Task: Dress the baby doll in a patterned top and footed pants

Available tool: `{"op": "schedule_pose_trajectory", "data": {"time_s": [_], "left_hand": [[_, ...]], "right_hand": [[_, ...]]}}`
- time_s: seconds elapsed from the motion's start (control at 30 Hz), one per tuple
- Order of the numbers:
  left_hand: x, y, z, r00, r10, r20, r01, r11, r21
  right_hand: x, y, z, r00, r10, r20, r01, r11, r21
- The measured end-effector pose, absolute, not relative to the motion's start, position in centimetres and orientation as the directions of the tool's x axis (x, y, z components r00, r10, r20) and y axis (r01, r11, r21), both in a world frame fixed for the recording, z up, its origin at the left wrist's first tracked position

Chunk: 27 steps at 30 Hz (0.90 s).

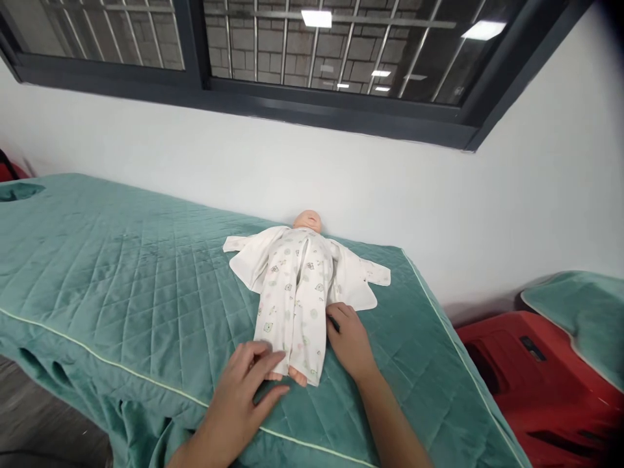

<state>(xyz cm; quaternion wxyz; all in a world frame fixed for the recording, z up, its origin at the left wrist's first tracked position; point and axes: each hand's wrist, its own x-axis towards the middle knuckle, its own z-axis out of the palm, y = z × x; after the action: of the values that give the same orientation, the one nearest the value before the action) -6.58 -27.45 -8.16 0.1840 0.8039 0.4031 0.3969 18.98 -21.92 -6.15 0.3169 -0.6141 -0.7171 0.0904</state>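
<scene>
A baby doll [308,221] lies on its back, head toward the wall and feet toward me. White patterned baby trousers [312,325] cover its body and legs, leaving the toes showing at the hems. A white baby shirt [355,279] is spread open under it, sleeves out to both sides. My left hand [241,387] is at the left trouser hem, fingers apart, fingertips resting on the cloth by the foot. My right hand [350,338] is at the right side edge of the trousers, its fingers and thumb curled together on the cloth; the fingertips are partly hidden.
A green quilted cover [146,279] with pale piping spreads over the bed beneath the doll. Behind it rises a white wall [160,156] with a dark-framed, barred window [336,110]. Red plastic chairs or stools [526,383] stand at the right, green cloth [585,312] over them.
</scene>
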Motion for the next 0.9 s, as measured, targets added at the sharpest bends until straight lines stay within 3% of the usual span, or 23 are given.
{"op": "schedule_pose_trajectory", "data": {"time_s": [0.2, 0.47, 0.67, 0.9], "left_hand": [[-6.7, -27.7, -7.6, 0.322, 0.770, 0.551, 0.487, -0.634, 0.602], [-6.7, -28.9, -6.7, 0.479, 0.666, 0.571, 0.537, -0.737, 0.410], [-4.3, -28.1, -4.9, 0.437, 0.718, 0.541, 0.685, -0.656, 0.317], [-2.9, -27.0, -4.8, 0.438, 0.706, 0.556, 0.699, -0.657, 0.283]], "right_hand": [[19.1, -22.0, -6.0, -0.046, 0.940, 0.338, 0.793, 0.240, -0.561], [19.3, -21.9, -6.3, -0.035, 0.941, 0.335, 0.778, 0.236, -0.583], [19.3, -21.9, -6.3, -0.021, 0.944, 0.328, 0.767, 0.225, -0.600], [19.2, -22.0, -5.9, -0.018, 0.945, 0.326, 0.758, 0.225, -0.612]]}}
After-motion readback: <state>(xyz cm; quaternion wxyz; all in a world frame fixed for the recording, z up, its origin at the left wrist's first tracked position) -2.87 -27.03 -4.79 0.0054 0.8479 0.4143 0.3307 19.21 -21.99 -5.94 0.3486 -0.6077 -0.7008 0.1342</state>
